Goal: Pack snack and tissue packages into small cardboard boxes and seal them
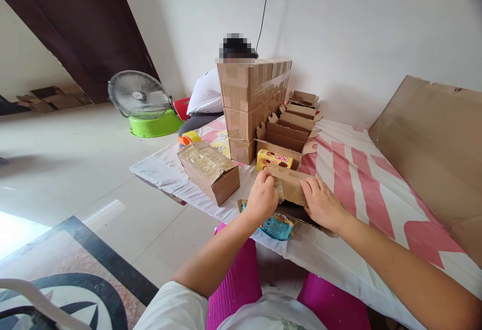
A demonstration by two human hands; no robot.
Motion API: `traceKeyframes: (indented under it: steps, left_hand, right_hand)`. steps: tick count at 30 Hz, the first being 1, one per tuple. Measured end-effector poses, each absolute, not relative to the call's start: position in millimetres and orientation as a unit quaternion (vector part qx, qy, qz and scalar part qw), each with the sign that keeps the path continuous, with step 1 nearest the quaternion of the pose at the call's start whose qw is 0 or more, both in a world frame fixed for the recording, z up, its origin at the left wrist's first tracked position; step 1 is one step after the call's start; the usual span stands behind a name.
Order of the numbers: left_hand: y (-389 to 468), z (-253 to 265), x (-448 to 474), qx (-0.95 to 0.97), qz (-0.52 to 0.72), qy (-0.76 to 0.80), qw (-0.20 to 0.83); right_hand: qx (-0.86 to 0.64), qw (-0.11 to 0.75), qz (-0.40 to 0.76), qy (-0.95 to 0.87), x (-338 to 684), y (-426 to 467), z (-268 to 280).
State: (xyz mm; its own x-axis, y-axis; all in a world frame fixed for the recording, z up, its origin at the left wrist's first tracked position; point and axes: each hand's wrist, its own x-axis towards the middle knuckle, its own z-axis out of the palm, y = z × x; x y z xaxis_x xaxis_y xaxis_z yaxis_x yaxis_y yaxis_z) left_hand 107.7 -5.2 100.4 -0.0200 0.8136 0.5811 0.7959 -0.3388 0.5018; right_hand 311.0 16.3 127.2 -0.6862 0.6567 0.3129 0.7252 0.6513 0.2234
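Observation:
In front of me a brown cardboard box point(289, 184) is tilted, its dark inside showing below. My left hand point(264, 193) is closed on its left edge, where a bit of clear tape shows. At the right, my right hand point(322, 199) has its fingers curled over the same box. A blue packet point(277, 228) lies by the table edge, just under my left hand. Right behind the held box is a yellow printed carton point(274, 159), standing against an open cardboard box point(282, 141).
A taped box point(209, 169) lies to the left, near an orange tape dispenser point(189, 138). Stacked sealed boxes point(239, 104) partly hide a person point(205, 94). Several open boxes run toward the wall. A large cardboard sheet point(433, 154) stands at right; a fan point(139, 95) is on the floor.

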Motion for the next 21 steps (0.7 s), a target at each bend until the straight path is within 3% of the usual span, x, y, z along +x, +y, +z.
traceKeyframes:
  steps: [21]
  left_hand:
    - [-17, 101, 98, 0.693, 0.485, 0.518, 0.126]
  right_hand:
    - [-0.382, 0.103, -0.136, -0.908, 318, 19, 129]
